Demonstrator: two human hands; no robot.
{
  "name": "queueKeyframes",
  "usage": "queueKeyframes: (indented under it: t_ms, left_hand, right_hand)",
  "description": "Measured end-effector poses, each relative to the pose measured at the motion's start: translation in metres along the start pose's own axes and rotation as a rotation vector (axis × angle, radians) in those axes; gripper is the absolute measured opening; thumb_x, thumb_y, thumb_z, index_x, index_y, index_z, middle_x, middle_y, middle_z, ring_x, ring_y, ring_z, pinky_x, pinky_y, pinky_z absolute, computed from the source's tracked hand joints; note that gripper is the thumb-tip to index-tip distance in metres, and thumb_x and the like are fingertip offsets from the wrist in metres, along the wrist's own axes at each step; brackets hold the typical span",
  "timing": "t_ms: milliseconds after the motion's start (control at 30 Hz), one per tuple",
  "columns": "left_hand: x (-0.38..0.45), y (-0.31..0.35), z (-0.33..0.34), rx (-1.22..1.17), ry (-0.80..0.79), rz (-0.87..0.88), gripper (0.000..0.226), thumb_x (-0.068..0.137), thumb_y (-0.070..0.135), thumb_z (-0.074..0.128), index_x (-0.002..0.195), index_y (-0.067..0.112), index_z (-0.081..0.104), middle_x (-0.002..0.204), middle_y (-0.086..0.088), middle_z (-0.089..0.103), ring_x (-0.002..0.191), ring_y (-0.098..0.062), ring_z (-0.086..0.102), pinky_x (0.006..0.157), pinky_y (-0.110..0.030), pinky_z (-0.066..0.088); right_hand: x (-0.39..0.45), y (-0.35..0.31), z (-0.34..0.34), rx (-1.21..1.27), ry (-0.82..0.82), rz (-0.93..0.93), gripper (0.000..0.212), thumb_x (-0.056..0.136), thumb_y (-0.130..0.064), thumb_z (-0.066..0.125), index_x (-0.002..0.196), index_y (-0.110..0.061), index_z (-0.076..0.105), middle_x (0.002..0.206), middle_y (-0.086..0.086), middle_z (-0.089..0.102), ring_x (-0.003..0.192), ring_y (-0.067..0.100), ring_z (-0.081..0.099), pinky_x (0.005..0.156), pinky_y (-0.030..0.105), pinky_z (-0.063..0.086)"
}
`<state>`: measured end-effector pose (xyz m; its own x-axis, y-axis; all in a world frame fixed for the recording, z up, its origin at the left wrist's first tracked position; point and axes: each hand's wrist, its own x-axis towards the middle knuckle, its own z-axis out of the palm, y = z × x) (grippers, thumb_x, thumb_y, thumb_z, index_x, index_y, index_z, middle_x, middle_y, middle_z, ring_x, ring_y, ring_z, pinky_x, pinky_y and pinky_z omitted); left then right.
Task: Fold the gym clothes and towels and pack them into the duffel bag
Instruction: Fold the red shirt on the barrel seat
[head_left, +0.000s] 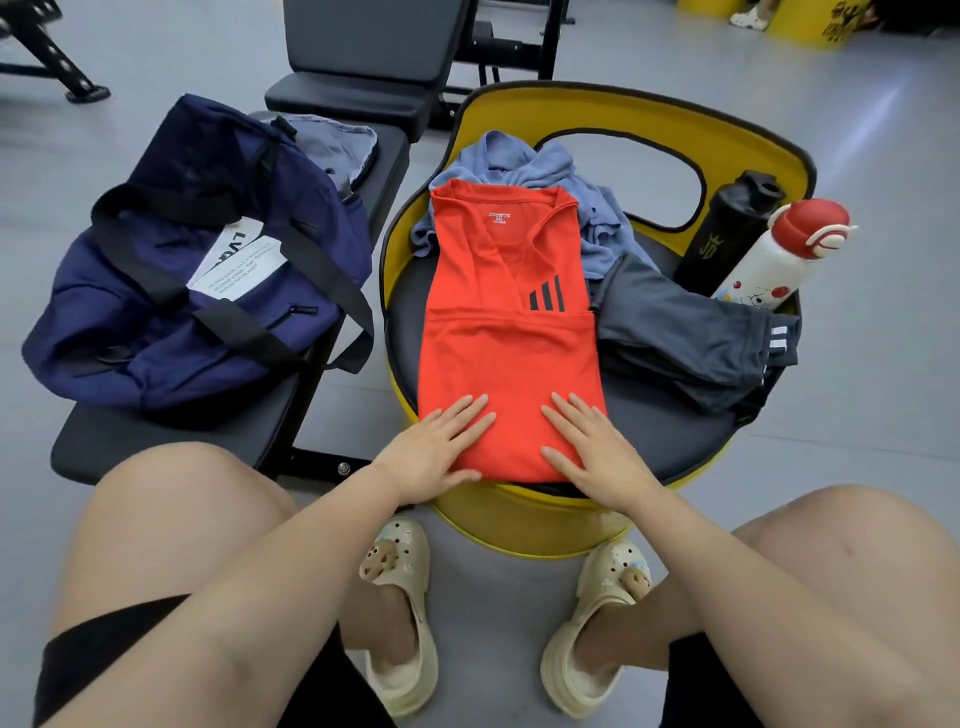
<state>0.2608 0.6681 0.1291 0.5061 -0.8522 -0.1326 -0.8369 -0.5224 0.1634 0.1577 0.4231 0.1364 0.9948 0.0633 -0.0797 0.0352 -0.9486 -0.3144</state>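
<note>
Both the left hand (441, 441) and the right hand (592, 447) lie flat, fingers straight, pressing the near end of the partly folded orange shirt (506, 322) on the yellow seat (519, 514), grasping nothing. The navy duffel bag (192, 260) rests on the black bench (171, 441) to the left, beside the seat

At about two o'clock we see a black bottle (727, 234) and, touching it on its right, a white bottle with a red cap (779, 254), both leaning against the yellow rim of a round seat (524, 519). At nine o'clock stands a black padded bench (171, 441). At six o'clock we see two cream clogs (400, 613) on the grey floor (156, 62).
</note>
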Motion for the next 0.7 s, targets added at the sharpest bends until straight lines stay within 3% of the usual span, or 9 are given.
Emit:
queueKeyframes:
  t_ms: [100, 167, 233, 367, 500, 567, 700]
  left_hand:
    - [-0.009, -0.002, 0.003, 0.103, -0.032, -0.061, 0.100, 0.089, 0.029, 0.060, 0.141, 0.030, -0.025, 0.149, 0.007, -0.031, 0.142, -0.012, -0.020, 0.117, -0.032, 0.001]
    - [-0.011, 0.002, 0.003, 0.099, -0.011, -0.125, 0.095, 0.089, 0.011, 0.053, 0.142, 0.032, -0.025, 0.154, 0.004, -0.027, 0.146, -0.016, -0.014, 0.119, -0.033, 0.006]
    - [-0.009, 0.007, 0.000, 0.050, 0.009, -0.153, 0.085, 0.091, 0.005, 0.042, 0.148, 0.029, -0.015, 0.157, 0.002, -0.019, 0.147, -0.017, -0.009, 0.119, -0.033, 0.010]
    - [-0.010, 0.008, -0.004, 0.034, 0.019, -0.158, 0.072, 0.096, 0.018, 0.041, 0.151, 0.027, -0.005, 0.159, 0.000, -0.011, 0.147, -0.018, -0.005, 0.119, -0.037, 0.013]
    - [-0.011, 0.030, -0.002, 0.084, 0.010, -0.113, 0.086, 0.090, 0.052, 0.050, 0.151, 0.030, -0.006, 0.158, -0.003, -0.016, 0.147, -0.021, -0.010, 0.118, -0.042, 0.002]
    - [-0.004, 0.046, -0.001, 0.133, 0.023, -0.070, 0.087, 0.088, 0.057, 0.048, 0.151, 0.031, -0.006, 0.158, -0.002, -0.015, 0.147, -0.021, -0.010, 0.117, -0.045, 0.002]
    - [0.004, 0.061, -0.005, 0.143, 0.063, -0.210, 0.076, 0.092, 0.043, 0.049, 0.152, 0.024, 0.006, 0.160, -0.001, -0.001, 0.147, -0.019, 0.001, 0.117, -0.045, 0.007]
  right_hand:
    - [-0.010, 0.005, -0.003, -0.071, -0.076, -0.039, 0.092, 0.076, -0.081, 0.029, 0.151, -0.033, 0.004, 0.153, -0.016, -0.009, 0.143, 0.006, -0.012, 0.117, 0.026, -0.009]
    - [-0.013, 0.007, -0.005, -0.101, -0.107, -0.038, 0.088, 0.084, -0.067, 0.049, 0.150, -0.032, 0.001, 0.157, -0.013, -0.007, 0.145, 0.009, -0.010, 0.119, 0.028, -0.006]
    - [-0.016, 0.004, -0.007, -0.102, -0.108, -0.025, 0.082, 0.090, -0.050, 0.056, 0.151, -0.029, 0.006, 0.159, -0.009, -0.001, 0.148, 0.013, -0.005, 0.118, 0.027, -0.003]
    - [-0.024, -0.003, -0.013, -0.106, -0.070, 0.001, 0.061, 0.098, -0.031, 0.050, 0.151, -0.030, 0.019, 0.159, -0.009, 0.009, 0.148, 0.014, 0.006, 0.115, 0.025, 0.017]
    - [-0.024, -0.011, -0.018, -0.132, -0.036, 0.031, 0.051, 0.099, -0.031, 0.048, 0.147, -0.035, 0.031, 0.156, -0.014, 0.023, 0.146, 0.011, 0.015, 0.108, 0.031, 0.036]
    - [-0.024, -0.015, -0.020, -0.127, -0.032, 0.021, 0.048, 0.099, -0.033, 0.048, 0.145, -0.036, 0.035, 0.153, -0.017, 0.029, 0.145, 0.009, 0.019, 0.108, 0.030, 0.036]
    - [-0.029, -0.019, -0.025, -0.145, -0.047, -0.015, 0.047, 0.098, -0.036, 0.049, 0.144, -0.035, 0.039, 0.150, -0.018, 0.036, 0.143, 0.008, 0.024, 0.109, 0.026, 0.028]
